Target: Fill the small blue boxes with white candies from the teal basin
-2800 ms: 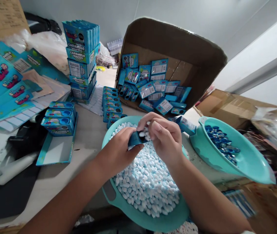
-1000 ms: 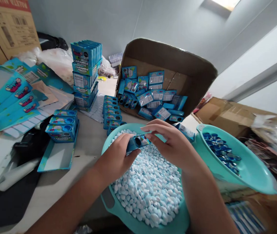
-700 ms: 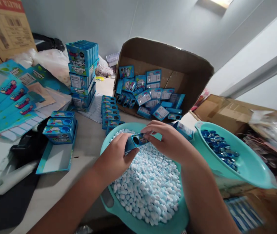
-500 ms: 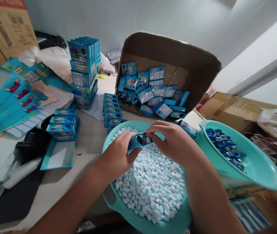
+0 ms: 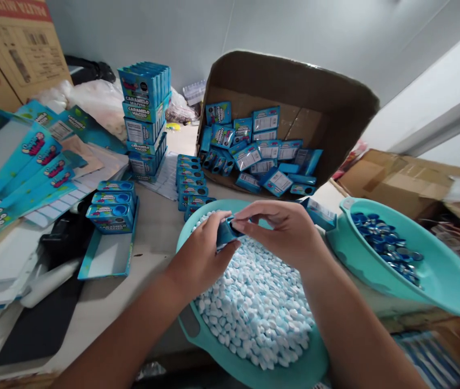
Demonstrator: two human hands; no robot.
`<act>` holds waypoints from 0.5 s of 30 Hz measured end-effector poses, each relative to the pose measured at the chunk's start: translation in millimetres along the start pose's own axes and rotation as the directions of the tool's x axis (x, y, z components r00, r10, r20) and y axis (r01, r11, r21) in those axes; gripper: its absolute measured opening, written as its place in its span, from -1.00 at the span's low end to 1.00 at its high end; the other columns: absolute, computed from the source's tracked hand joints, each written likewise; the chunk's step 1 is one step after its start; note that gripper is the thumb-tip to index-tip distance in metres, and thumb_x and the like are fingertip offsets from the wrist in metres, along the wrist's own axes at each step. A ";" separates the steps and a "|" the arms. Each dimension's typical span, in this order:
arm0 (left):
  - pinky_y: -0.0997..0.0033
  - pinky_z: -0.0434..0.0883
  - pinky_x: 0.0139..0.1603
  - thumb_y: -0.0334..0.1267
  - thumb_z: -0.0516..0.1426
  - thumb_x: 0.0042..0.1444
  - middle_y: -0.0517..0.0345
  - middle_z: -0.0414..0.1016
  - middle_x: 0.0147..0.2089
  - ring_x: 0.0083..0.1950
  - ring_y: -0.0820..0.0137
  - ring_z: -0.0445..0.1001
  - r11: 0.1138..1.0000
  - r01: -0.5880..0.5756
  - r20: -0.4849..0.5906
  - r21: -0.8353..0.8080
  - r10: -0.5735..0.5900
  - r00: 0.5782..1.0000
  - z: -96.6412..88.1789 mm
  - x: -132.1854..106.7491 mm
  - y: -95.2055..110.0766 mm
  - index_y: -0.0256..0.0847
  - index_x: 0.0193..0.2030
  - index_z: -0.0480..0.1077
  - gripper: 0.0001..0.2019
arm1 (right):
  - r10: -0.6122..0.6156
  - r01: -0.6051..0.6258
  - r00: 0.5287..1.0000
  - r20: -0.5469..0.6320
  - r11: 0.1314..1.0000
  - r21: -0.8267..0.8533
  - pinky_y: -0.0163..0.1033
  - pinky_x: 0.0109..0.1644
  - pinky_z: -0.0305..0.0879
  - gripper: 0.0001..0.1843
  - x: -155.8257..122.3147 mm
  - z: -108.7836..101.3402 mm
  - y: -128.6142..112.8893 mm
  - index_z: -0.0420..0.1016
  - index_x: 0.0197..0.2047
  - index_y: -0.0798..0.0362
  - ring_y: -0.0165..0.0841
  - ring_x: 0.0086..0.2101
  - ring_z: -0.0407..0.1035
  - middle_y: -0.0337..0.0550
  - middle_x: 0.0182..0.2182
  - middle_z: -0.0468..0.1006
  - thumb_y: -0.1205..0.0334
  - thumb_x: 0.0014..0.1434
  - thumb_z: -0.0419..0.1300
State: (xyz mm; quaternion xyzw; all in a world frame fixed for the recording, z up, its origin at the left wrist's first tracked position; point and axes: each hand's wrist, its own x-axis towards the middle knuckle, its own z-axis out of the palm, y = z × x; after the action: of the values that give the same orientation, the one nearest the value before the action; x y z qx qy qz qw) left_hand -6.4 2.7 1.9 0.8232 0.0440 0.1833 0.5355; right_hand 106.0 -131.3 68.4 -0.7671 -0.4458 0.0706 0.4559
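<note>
A small blue candy box is in my left hand, its fingers behind it and its thumb along the near side. My right hand has its thumb and fingers pinched together at the box's top, by the round hole, and they hide part of it. Both hands are over a turquoise basin filled with pale blue and white candies. Just behind the basin is a row of small blue boxes with round holes in their tops.
A cardboard box lies tipped at the back with many blue candy boxes in it. At right, a second turquoise basin contains shiny blue pieces. To the left are stacked display boxes, a partly filled tray and flat printed cartons.
My right fingers have shifted from the far end of the small box to the hole in its top. The box is tilted slightly differently. The whole view has drifted slightly.
</note>
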 end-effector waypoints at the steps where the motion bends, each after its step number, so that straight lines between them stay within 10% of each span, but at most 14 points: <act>1: 0.12 0.41 0.27 -0.23 0.18 0.31 -0.04 0.43 0.25 0.27 0.08 0.40 1.000 -0.006 -0.017 -0.012 0.006 1.000 0.3 -0.7 0.1 -0.16 0.27 0.28 -0.58 | -0.001 0.001 0.999 -0.033 1.000 0.019 -0.25 -0.32 0.40 -0.80 2.1 -1.5 3.0 0.65 -0.31 0.06 -0.32 -0.40 0.48 -0.13 -0.40 0.63 0.09 0.15 0.35; 7: 0.32 0.51 0.04 -0.20 0.21 0.26 0.03 0.53 0.03 0.00 0.24 0.56 0.988 -0.037 -0.283 -0.149 -0.006 0.959 4.1 1.4 -6.4 -0.14 0.19 0.28 -0.61 | 0.008 -0.003 0.986 -0.166 1.000 0.031 -0.19 -0.19 0.47 -0.67 13.0 -11.2 23.1 0.63 -0.18 0.07 -0.29 -0.30 0.52 -0.09 -0.32 0.64 -0.03 0.17 0.34; 15: 0.32 0.49 0.01 -0.21 0.27 0.13 0.10 0.53 -0.09 -0.07 0.28 0.56 0.999 0.024 -0.605 0.049 0.010 0.796 -52.4 9.0 -22.1 -0.18 0.06 0.35 -0.63 | 0.073 -0.059 0.992 0.102 0.989 -0.133 -0.09 0.02 0.46 -0.61 11.5 -9.6 38.1 0.55 -0.03 0.06 -0.20 -0.10 0.53 0.00 -0.11 0.63 -0.06 0.29 0.17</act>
State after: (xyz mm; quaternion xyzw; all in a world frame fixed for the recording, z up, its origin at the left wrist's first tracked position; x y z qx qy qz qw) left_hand -13.6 59.8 3.2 0.7355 0.2208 0.4333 0.4717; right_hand 141.4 -136.0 48.3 -0.8045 -0.4474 0.0973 0.3783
